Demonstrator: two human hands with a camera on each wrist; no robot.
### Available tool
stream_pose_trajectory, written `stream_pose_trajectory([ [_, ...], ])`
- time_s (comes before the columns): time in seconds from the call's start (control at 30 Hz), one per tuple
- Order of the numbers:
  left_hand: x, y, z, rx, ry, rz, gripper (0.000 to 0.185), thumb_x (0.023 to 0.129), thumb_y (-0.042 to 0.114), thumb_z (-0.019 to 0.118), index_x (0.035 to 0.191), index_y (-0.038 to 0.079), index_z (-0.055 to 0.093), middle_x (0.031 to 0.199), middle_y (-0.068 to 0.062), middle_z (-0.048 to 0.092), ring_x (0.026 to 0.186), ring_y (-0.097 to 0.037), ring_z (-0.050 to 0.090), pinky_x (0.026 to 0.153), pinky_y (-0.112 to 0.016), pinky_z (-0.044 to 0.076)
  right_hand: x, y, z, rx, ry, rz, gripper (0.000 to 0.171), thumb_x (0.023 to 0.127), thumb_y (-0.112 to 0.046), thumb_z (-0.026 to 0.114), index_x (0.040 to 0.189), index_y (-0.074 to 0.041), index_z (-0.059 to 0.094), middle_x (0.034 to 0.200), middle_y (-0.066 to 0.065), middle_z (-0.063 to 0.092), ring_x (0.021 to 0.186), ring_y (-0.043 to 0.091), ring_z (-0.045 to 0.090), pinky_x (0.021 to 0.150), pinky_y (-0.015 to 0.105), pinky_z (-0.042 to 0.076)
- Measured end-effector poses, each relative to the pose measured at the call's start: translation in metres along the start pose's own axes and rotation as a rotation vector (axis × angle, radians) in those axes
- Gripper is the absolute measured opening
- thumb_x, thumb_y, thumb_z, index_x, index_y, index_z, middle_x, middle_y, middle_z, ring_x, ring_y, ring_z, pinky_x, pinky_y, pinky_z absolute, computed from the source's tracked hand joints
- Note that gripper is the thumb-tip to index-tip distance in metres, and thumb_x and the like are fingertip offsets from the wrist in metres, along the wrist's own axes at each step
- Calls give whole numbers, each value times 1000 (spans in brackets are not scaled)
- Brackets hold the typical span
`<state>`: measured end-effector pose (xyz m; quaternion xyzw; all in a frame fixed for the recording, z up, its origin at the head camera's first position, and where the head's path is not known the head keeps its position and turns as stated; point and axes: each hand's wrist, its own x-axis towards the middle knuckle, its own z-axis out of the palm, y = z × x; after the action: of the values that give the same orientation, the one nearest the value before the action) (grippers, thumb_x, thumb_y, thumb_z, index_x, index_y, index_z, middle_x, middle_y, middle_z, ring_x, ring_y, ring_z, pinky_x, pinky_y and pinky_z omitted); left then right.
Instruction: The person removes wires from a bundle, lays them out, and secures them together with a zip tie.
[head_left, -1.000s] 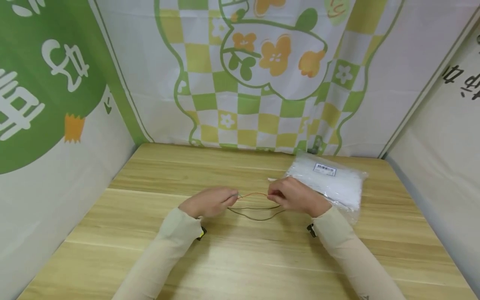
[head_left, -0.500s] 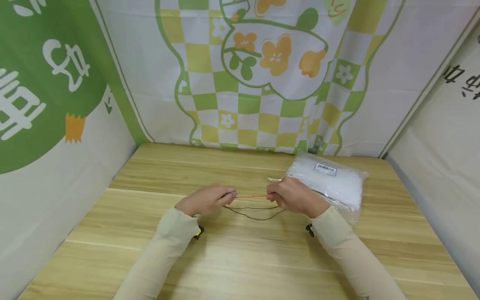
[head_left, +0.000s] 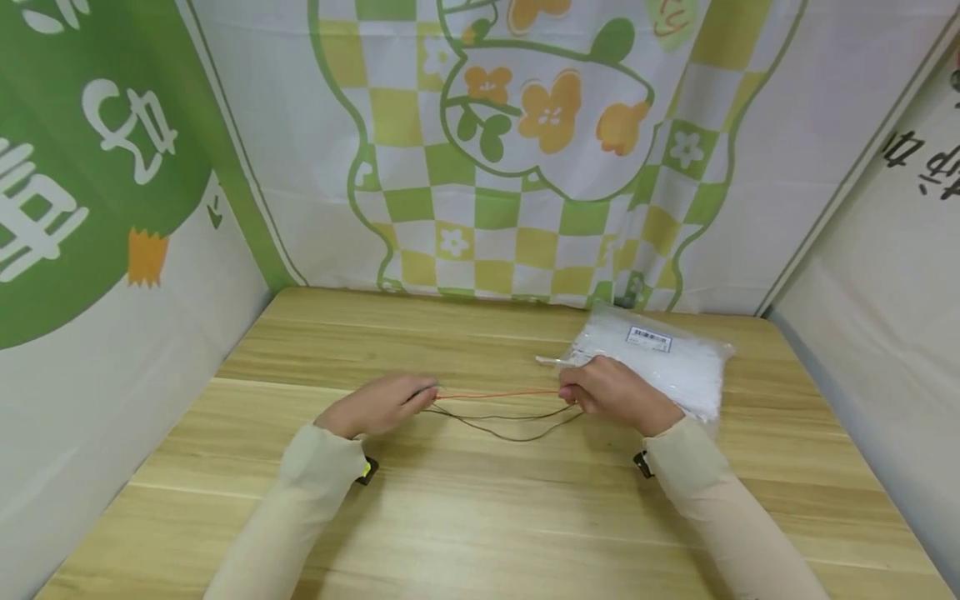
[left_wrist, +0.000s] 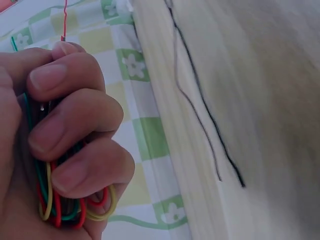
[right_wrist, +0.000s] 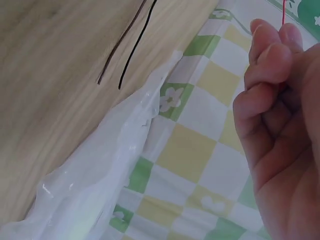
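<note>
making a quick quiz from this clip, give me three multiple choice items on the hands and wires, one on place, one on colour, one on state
1. Where does the clear plastic bag of white ties lie on the light wooden table?
A. beside the left hand
B. behind the right hand
C. at the near edge

2. What colour is the thin wire stretched between the hands?
A. orange-red
B. blue
C. white

3. How is the left hand?
A. flat on the table
B. open above the table
C. fingers curled round a bundle of coloured wires

Answers: 1 B, the bag lies just beyond the right hand. 2 A, the head view shows an orange-red line. 3 C, the left wrist view shows curled fingers over red, green and yellow loops.
</note>
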<state>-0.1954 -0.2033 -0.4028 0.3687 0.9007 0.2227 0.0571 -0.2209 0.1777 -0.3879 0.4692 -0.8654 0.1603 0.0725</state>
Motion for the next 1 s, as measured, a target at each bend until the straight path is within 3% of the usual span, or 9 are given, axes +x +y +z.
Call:
stream_pose_trajectory([
  [0.3,-12,-7,-4,-92,-4,-61,34,115,18,42,82,17,49,73,9,41,65,-4,36,69,-26,37,-3,7,-4,39,-2,12,33,100,-2,68,71,-12,58,60,-13,45,56,-3,36,60,19,38],
  [0.57,-20,-8,-4,-107,-9,-6,36,114,13,43,79,15,48,72,10,40,64,-2,34,67,-24,36,-13,16,-5,69,-9,38,32,101,2,65,72,-11,60,59,-12,50,55,-6,39,61,19,40],
  [0.8,-28,-12,-4,-97,-18,-19,37,114,10,43,78,14,50,70,11,40,62,-1,33,65,-23,36,-25,24,-4,99,-25,103,33,99,9,58,73,-10,59,61,-18,38,57,-5,34,63,20,37],
  [1.0,-30,-10,-8,-105,-39,-44,35,115,14,44,81,12,54,72,9,45,64,-2,38,67,-24,38,-25,28,-6,123,-37,112,31,98,11,54,75,-9,61,61,-16,42,58,-4,38,64,21,40],
])
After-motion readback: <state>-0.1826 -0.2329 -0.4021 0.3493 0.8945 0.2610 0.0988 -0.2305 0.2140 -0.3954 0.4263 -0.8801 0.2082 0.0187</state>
